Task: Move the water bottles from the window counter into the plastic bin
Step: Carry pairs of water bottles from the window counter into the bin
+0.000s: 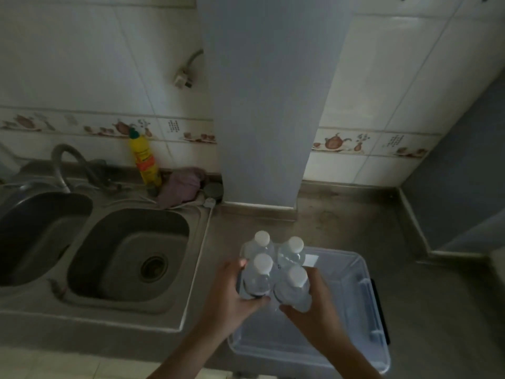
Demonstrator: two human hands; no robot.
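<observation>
Several clear water bottles point(274, 266) with white caps stand upright in a tight cluster, held between both hands over the far left corner of the clear plastic bin point(352, 310). My left hand point(232, 294) grips the cluster's left side, fingers wrapped around the near-left bottle. My right hand point(314, 305) presses against the near-right bottle from the right. The bottles' bases are hidden by my hands, so I cannot tell whether they touch the bin floor. The bin is otherwise empty and sits on the grey counter near its front edge.
A double steel sink point(128, 258) with a faucet lies to the left. A yellow detergent bottle point(144, 160) and a pink cloth point(183, 186) sit behind it. A grey pillar point(262, 119) meets the counter behind the bin. Bare counter point(369, 222) stretches to the right.
</observation>
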